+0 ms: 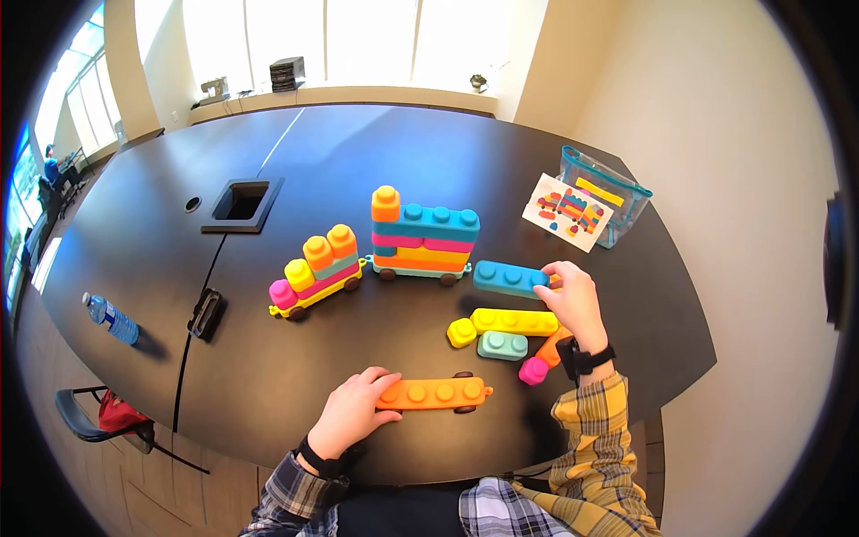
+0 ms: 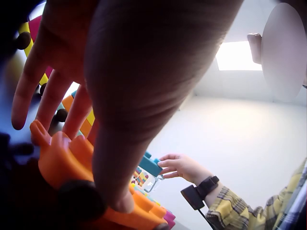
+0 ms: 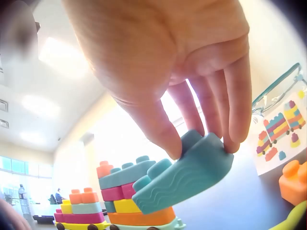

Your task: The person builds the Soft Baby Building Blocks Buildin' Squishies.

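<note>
My left hand (image 1: 356, 407) grips one end of an orange wheeled toy train base (image 1: 434, 393), thumb on the near side and fingers across the far side. Dark wheels and a coupling knob show on it. In my right hand (image 1: 574, 300) a long blue building block (image 1: 506, 277) is pinched by one end between thumb and fingers; the right wrist view has this teal-blue block (image 3: 184, 179) tilted, with wavy lines on its side. Below it lie a long yellow block (image 1: 514, 321), a small yellow block (image 1: 462, 333), a pale green block (image 1: 503, 345), a pink block (image 1: 534, 370) and an orange block (image 1: 550, 351).
Two built wagons stand beyond: a tall one (image 1: 425, 242) and a lower stepped one (image 1: 318, 273). A picture card (image 1: 566, 213) leans by a clear zip pouch (image 1: 626, 192) at the right. A water bottle (image 1: 112, 319) and a dark case (image 1: 207, 315) are at the left.
</note>
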### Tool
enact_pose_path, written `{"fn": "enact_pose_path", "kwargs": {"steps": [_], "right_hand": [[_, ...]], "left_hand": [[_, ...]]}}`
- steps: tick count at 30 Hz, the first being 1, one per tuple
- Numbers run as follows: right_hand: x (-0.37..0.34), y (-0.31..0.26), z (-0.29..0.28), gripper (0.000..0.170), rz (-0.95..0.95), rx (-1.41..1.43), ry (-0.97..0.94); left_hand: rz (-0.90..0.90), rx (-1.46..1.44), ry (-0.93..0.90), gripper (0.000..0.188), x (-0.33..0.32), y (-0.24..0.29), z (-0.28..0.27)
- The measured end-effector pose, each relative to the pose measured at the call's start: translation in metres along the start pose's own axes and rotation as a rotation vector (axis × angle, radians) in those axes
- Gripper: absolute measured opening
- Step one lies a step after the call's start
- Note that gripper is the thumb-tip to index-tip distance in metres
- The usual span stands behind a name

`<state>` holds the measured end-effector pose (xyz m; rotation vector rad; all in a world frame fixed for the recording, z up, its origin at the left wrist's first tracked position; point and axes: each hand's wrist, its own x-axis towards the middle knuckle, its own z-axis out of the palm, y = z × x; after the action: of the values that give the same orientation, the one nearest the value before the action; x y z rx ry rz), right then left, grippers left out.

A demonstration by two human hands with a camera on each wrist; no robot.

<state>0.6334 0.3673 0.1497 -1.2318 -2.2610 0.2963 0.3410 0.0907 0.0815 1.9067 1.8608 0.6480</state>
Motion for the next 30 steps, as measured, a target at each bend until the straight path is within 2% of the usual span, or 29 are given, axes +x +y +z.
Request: {"fn": "enact_pose_path", "kwargs": {"steps": [2, 5, 6, 8, 10, 13, 16, 19, 30], "right_hand": [[-0.017, -0.016, -0.004, 0.027, 0.009, 0.168, 0.124], [-0.051, -0.048, -0.004, 0.028, 0.068, 0.422, 0.036], [-0.063, -0.058, -0.002, 0.029, 0.078, 0.484, 0.002], [-0.086, -0.075, 0.004, 0.03, 0.132, 0.549, -0.144], [-0.106, -0.082, 0.02, 0.031, -0.004, 0.54, -0.169], [-0.122, -0.096, 0.033, 0.031, -0.064, 0.539, -0.23], [-0.132, -0.101, 0.046, 0.03, -0.061, 0.531, -0.223], [-0.134, -0.101, 0.053, 0.03, -0.132, 0.428, -0.189], [-0.138, -0.094, 0.064, 0.03, -0.146, 0.365, -0.21]], "left_hand": [[0.013, -0.02, 0.053, 0.074, -0.002, 0.001, -0.004], [0.041, -0.089, 0.215, 0.074, -0.001, -0.002, -0.011], [0.038, -0.09, 0.213, 0.074, 0.0, -0.002, -0.014], [0.035, -0.254, 0.275, 0.07, 0.0, 0.0, -0.021], [0.059, -0.263, 0.282, 0.072, -0.001, 0.005, -0.027], [0.067, -0.314, 0.256, 0.072, -0.004, 0.008, -0.029], [0.075, -0.365, 0.224, 0.065, -0.006, 0.005, -0.022], [0.114, -0.26, 0.209, 0.046, -0.006, 0.001, -0.018], [0.044, -0.326, 0.183, 0.039, -0.009, 0.001, -0.013]]}}
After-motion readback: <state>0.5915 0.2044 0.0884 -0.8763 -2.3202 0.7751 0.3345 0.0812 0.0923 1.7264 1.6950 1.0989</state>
